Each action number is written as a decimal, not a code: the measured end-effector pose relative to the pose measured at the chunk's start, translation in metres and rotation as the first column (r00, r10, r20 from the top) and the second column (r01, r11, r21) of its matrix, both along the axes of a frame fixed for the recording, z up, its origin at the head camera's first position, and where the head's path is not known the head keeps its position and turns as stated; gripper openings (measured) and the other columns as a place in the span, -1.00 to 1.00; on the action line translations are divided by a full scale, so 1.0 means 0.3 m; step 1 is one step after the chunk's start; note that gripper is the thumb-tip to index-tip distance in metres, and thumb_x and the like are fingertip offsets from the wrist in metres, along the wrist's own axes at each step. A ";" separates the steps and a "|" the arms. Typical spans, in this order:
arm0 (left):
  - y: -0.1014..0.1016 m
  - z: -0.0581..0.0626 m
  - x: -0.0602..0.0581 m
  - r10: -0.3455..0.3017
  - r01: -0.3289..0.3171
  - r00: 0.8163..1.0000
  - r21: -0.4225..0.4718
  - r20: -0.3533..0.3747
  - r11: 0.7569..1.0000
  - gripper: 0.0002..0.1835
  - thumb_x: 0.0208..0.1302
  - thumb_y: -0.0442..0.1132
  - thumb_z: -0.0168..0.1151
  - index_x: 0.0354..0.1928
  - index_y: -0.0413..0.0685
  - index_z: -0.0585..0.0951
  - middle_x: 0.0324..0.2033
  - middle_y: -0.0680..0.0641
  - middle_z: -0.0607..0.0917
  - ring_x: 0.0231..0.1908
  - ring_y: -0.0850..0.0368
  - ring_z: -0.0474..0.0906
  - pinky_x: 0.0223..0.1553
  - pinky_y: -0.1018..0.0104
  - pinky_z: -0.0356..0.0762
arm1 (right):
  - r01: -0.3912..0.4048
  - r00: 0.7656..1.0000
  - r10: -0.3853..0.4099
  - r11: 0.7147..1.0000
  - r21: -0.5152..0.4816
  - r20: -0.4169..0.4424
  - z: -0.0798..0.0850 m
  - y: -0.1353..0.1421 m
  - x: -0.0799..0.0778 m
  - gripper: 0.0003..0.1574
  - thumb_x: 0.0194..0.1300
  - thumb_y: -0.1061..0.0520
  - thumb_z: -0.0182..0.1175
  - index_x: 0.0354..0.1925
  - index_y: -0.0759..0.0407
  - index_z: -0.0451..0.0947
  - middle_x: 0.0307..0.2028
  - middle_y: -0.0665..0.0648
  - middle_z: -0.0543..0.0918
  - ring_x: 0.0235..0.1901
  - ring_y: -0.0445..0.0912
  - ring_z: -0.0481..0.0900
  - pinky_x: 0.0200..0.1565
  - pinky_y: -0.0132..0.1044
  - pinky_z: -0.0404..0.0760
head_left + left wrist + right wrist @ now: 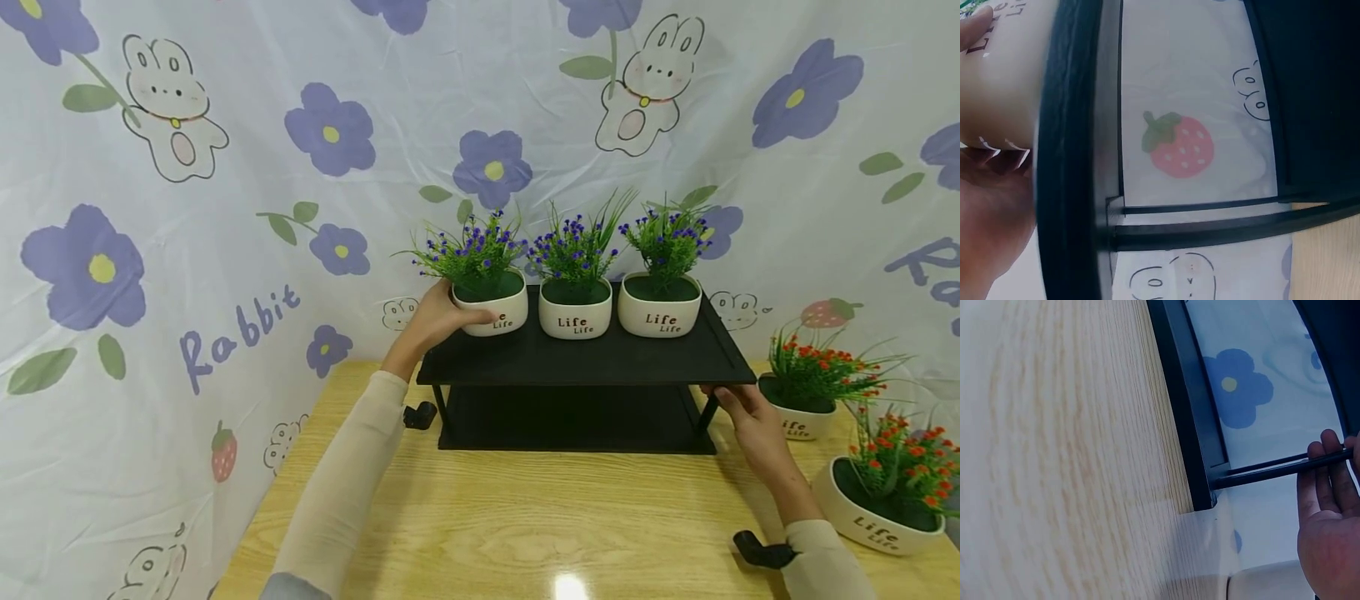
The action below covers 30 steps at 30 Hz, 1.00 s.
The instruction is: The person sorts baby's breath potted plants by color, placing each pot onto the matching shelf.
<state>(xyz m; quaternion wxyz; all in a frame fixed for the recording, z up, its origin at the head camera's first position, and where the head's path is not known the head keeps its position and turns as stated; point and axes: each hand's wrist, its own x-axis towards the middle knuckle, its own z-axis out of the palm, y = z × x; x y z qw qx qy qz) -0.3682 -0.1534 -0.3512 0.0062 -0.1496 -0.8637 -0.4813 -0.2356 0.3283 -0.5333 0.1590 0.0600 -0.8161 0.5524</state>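
A black two-tier shelf (577, 358) stands on the wooden table, with three white potted plants with purple flowers in a row on its top tier. My left hand (431, 323) grips the left potted plant (512, 302), thumb across its front and the fingers round its side and under its base edge. The middle potted plant (575, 312) and the right potted plant (660, 308) stand beside it. Below the top tier's front right corner, my right hand (759, 437) holds the shelf's thin post (1272, 474), its fingers lying behind the post in the right wrist view.
Two white pots with red flowers, one farther back (798, 421) and one nearer (873, 508), stand right of the shelf near my right forearm. Behind everything hangs a printed cloth (225, 275). Black wrist devices (761, 550) show at both arms.
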 end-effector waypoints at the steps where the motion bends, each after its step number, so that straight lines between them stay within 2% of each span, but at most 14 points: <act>1: 0.001 -0.002 -0.005 -0.003 0.003 1.000 -0.002 0.007 1.000 0.26 0.06 0.20 0.66 0.70 0.06 0.13 0.50 -0.16 0.44 0.39 -0.17 0.51 0.42 -0.20 0.50 | 0.004 1.000 -0.004 1.000 0.005 0.002 0.001 -0.001 0.001 -0.50 0.74 -0.07 -0.05 0.48 0.01 0.41 0.13 -0.25 0.60 0.18 -0.52 0.50 0.11 -0.77 0.40; 6: 0.005 -0.015 -0.026 -0.024 0.024 0.999 0.002 0.025 1.000 0.26 0.07 0.16 0.67 0.70 0.02 0.12 0.55 -0.18 0.38 0.45 -0.18 0.45 0.47 -0.19 0.44 | 0.011 1.000 -0.011 1.000 0.016 0.005 0.005 -0.003 0.003 -0.49 0.74 -0.07 -0.05 0.48 0.01 0.42 0.12 -0.31 0.59 0.17 -0.55 0.49 0.09 -0.78 0.40; 15: 0.008 -0.046 -0.060 -0.068 0.068 0.998 0.005 0.002 0.998 0.21 0.05 0.04 0.70 0.69 0.17 0.17 0.53 -0.11 0.41 0.45 -0.14 0.44 0.51 -0.15 0.39 | 0.013 1.000 -0.014 0.999 0.030 0.024 0.009 0.000 0.010 -0.46 0.74 -0.11 -0.06 0.50 0.00 0.41 0.12 -0.34 0.59 0.17 -0.57 0.46 0.07 -0.78 0.41; 18: 0.001 -0.057 -0.066 -0.072 0.072 0.997 0.001 0.016 0.997 0.21 0.06 0.05 0.70 0.69 0.20 0.16 0.52 -0.10 0.42 0.44 -0.14 0.45 0.52 -0.15 0.38 | 0.012 1.000 -0.012 0.999 0.031 0.024 0.006 -0.002 0.010 -0.46 0.74 -0.11 -0.06 0.50 0.00 0.41 0.11 -0.38 0.58 0.17 -0.59 0.45 0.06 -0.78 0.41; 23: -0.014 -0.065 -0.076 -0.070 0.072 0.993 -0.021 0.100 0.997 0.31 0.10 0.16 0.65 0.74 0.11 0.01 0.60 -0.16 0.31 0.51 -0.18 0.38 0.54 -0.19 0.34 | 0.011 1.000 -0.012 1.000 0.023 0.010 0.003 -0.003 0.005 -0.47 0.74 -0.09 -0.06 0.50 0.01 0.41 0.10 -0.40 0.58 0.16 -0.59 0.46 0.07 -0.78 0.41; 27: -0.023 -0.061 -0.076 -0.059 0.071 0.981 -0.059 0.184 0.996 0.41 0.11 0.26 0.59 0.75 0.02 -0.16 0.70 -0.19 0.08 0.63 -0.21 0.17 0.60 -0.24 0.23 | 0.013 1.000 -0.013 1.000 0.022 0.001 0.002 -0.001 0.002 -0.47 0.74 -0.08 -0.06 0.50 0.01 0.41 0.11 -0.39 0.58 0.17 -0.59 0.46 0.07 -0.77 0.41; 30: -0.025 -0.057 -0.074 -0.057 0.075 0.975 -0.079 0.213 0.994 0.45 0.11 0.29 0.57 0.75 0.01 -0.23 0.72 -0.18 -0.03 0.67 -0.22 0.05 0.61 -0.27 0.17 | 0.013 1.000 -0.013 1.000 0.020 -0.002 0.001 0.000 0.002 -0.48 0.74 -0.08 -0.06 0.50 0.00 0.41 0.11 -0.38 0.58 0.17 -0.58 0.46 0.08 -0.78 0.41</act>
